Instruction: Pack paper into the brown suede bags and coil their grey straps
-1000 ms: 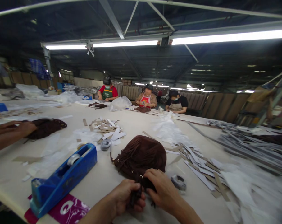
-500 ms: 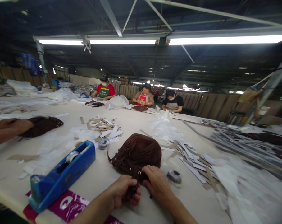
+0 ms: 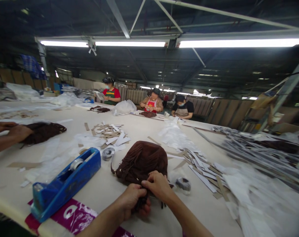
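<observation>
A dark brown fringed bag [image 3: 149,158] with small gold-coloured rings lies on the table in front of me. My left hand [image 3: 137,199] is closed around a bunched dark strap or fringe at the bag's near edge. Touching my left thumb, my right hand [image 3: 158,186] pinches dark material at the same edge; its fingers hide the exact piece. Thin dark ends hang below the right hand. Just right of the bag sits a grey roll [image 3: 183,185] in clear film.
A blue tape dispenser [image 3: 67,184] stands left, on a purple printed sheet [image 3: 72,214]. Paper strips [image 3: 203,169] and tissue [image 3: 258,197] cover the right. At left, another person's hands [image 3: 18,133] hold a brown bag [image 3: 44,132]. Several co-workers sit across the table.
My right hand has shifted up and left, fingers now meeting my left thumb. The bag has moved slightly left. A co-worker in a red top has raised their hands with something pale.
</observation>
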Motion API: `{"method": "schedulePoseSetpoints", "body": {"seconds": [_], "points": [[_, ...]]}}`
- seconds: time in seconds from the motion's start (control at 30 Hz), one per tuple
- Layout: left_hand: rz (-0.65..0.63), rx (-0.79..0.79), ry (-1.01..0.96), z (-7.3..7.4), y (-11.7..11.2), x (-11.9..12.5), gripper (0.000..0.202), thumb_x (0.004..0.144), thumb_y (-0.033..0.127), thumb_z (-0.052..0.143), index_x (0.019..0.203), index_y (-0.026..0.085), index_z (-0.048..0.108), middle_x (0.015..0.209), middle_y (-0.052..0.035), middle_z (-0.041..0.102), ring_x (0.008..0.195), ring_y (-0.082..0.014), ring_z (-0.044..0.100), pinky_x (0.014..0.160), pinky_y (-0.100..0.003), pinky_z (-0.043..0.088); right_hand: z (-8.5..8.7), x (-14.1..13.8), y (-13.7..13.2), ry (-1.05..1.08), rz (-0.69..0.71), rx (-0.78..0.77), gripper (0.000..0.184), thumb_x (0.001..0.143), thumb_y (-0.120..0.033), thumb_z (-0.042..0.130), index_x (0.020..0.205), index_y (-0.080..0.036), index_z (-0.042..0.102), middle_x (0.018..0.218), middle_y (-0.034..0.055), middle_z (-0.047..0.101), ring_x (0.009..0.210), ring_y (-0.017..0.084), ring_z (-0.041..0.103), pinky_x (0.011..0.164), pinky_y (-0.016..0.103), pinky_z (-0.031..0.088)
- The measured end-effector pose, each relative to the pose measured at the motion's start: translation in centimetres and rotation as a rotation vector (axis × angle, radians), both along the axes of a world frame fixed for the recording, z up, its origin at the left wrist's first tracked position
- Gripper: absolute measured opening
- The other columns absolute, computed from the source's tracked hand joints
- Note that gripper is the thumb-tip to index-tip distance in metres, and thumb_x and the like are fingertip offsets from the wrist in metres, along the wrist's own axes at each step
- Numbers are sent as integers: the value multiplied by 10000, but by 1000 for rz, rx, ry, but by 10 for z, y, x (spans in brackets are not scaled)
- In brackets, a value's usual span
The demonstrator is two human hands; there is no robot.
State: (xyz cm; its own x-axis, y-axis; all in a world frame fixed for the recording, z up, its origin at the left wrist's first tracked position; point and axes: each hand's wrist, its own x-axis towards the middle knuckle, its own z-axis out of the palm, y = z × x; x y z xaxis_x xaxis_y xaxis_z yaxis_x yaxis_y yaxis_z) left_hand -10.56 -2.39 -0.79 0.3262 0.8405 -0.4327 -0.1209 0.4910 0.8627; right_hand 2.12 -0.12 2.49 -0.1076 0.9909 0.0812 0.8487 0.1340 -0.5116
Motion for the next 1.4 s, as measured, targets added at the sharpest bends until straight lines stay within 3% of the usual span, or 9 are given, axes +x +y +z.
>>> {"method": "schedulePoseSetpoints", "body": {"seconds": [0.13,0.23,0.4,0.53,0.67,0.73,0.97,1.4], "points": [[5,12,-17,1,-1,-1,100,699,229,569,693,135,536,555,-39,607,419,-140,566,373,-213,420,-1,1,-1,-19,0,43,190,733,-384,668,685,-200,687,1086,88,658,1054,289,552,968,477,316],[15,24,-19,1,-1,-1,113,703,241,580,708,138,533,560,-36,609,429,-138,567,388,-218,429,0,2,-1,-4,37,-24,214,742,-410,655,659,-220,707,1148,83,649,1123,300,530,1010,516,271],[18,32,-13,0,0,-1,137,714,263,599,734,146,531,560,-25,614,442,-136,567,413,-228,445,-2,-2,-1,25,-24,-10,163,737,-366,662,741,-211,710,1261,104,589,1209,306,475,1039,540,250],[21,55,-13,-2,-1,-1,170,696,294,614,732,147,535,556,-24,615,443,-137,567,412,-226,438,-4,-5,-4,64,-6,-10,131,731,-332,681,691,-208,688,1218,106,615,1206,308,482,1047,590,219],[22,79,-9,-3,-2,0,234,657,344,653,721,147,544,547,-19,607,431,-132,553,403,-221,422,-3,-7,-5,74,-5,37,72,716,-270,688,768,-221,681,1328,101,537,1271,297,417,1068,608,158],[26,90,-7,-3,-3,0,259,643,361,670,725,150,545,552,-16,610,436,-131,557,408,-218,421,-2,-6,-3,89,14,16,83,699,-277,698,756,-218,682,1291,106,565,1250,303,438,1068,613,143],[19,67,-14,1,-4,-3,230,682,340,660,699,146,538,573,-28,618,459,-130,569,421,-221,438,-9,-7,10,180,80,-41,133,740,-311,637,703,-210,717,1162,73,654,1216,261,491,1017,403,322],[-25,-11,-2,6,-4,-8,108,787,227,550,771,122,531,624,-49,648,500,-137,607,471,-242,505,-24,-9,30,243,35,28,183,804,-286,574,761,-168,708,1221,106,622,1138,252,550,1001,400,351]]}}
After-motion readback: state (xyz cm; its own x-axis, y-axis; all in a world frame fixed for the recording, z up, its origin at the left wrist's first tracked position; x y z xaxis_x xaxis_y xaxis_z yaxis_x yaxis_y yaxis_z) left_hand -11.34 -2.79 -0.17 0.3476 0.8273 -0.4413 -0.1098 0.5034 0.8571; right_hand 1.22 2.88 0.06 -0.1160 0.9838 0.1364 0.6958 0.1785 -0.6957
